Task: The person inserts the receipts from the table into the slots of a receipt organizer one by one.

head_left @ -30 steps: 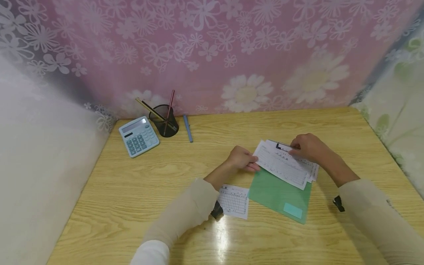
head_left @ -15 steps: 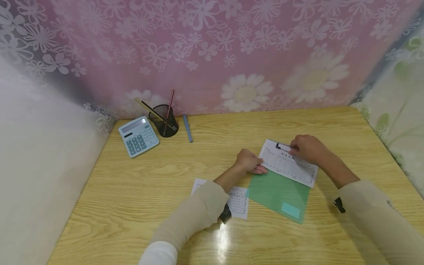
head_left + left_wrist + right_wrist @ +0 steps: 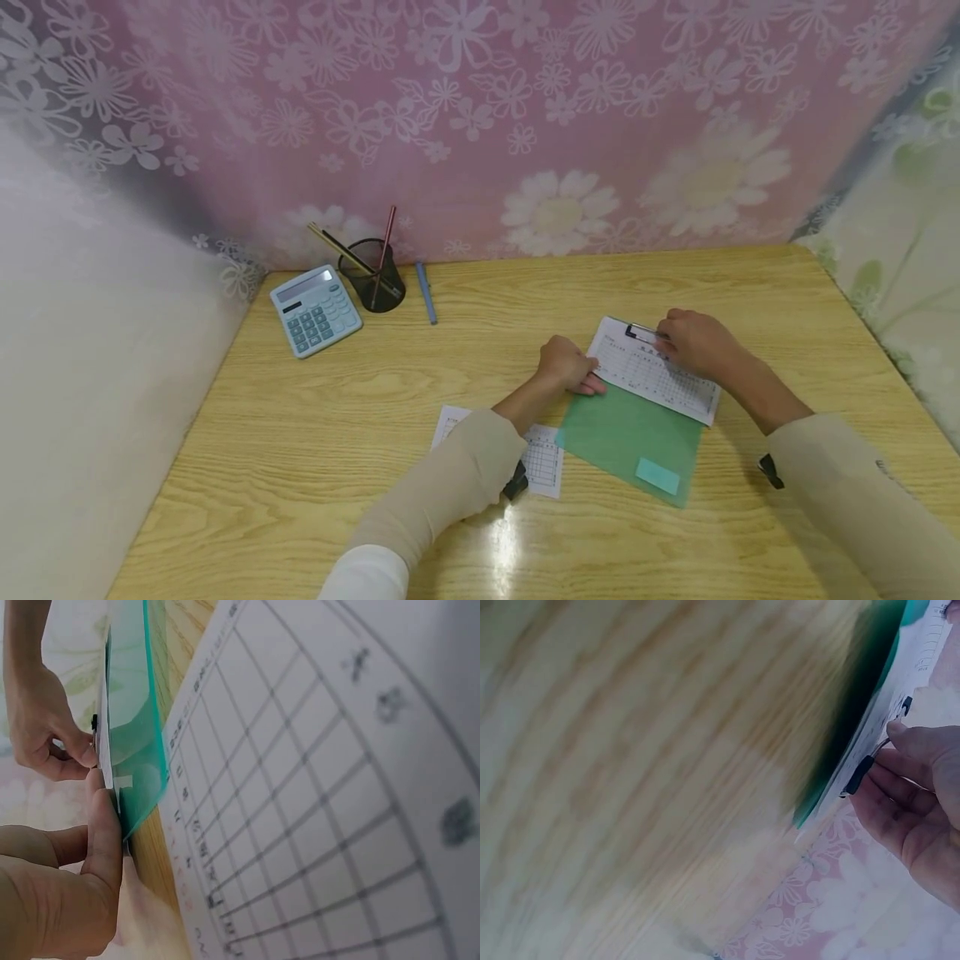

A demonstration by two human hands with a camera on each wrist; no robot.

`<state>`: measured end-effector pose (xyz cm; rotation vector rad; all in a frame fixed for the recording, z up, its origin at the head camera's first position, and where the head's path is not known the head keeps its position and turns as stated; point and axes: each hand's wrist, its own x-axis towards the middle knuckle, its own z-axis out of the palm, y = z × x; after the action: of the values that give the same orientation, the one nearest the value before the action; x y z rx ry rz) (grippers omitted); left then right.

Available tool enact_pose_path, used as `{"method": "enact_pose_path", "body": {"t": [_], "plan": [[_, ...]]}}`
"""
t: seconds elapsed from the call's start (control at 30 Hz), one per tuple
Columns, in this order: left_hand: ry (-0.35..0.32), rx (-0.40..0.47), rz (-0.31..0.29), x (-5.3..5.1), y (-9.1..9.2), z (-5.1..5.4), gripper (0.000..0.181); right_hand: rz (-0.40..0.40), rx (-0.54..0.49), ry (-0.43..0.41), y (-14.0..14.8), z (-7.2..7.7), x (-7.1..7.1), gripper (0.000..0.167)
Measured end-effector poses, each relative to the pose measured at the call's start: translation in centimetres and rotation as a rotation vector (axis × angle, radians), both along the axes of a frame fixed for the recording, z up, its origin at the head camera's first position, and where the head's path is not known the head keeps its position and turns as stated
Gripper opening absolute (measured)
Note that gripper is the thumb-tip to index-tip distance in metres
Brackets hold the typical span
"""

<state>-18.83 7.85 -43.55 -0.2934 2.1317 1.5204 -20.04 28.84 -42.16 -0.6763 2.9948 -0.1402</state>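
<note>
A stack of printed paper forms (image 3: 652, 371) lies on a translucent green folder (image 3: 630, 437) that bears a pale blue label. At the stack's left edge, my left hand (image 3: 568, 365) pinches the papers, thumb on top. My right hand (image 3: 701, 342) holds the metal clip (image 3: 641, 332), which has black ends, at the top edge of the papers. In the right wrist view, thumb and fingers close on the wire part of the clip (image 3: 861, 774). Another printed form (image 3: 543, 458) lies on the table, partly hidden under my left forearm.
A blue calculator (image 3: 315, 311) stands at the back left of the wooden table (image 3: 300, 467), beside a black mesh pen cup (image 3: 382, 287) holding pencils. To its right lies a blue pen (image 3: 425, 293). A pink floral cloth (image 3: 450, 150) covers the wall behind.
The top form, which lay askew, has shifted into line with the stack. My left hand has moved slightly right with it, while my right hand stays at the clip.
</note>
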Motion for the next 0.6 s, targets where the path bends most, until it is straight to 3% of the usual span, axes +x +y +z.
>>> {"method": "enact_pose_path", "body": {"t": [0.3,0.6], "plan": [[0.028,-0.038,-0.008,-0.5,0.6,-0.4,0.02,-0.002,-0.011,0.017,0.0,0.0,0.3,0.017],[0.004,-0.073,0.007,-1.3,1.1,-0.6,0.016,-0.003,-0.001,0.026,0.0,-0.3,0.1,0.015]]}}
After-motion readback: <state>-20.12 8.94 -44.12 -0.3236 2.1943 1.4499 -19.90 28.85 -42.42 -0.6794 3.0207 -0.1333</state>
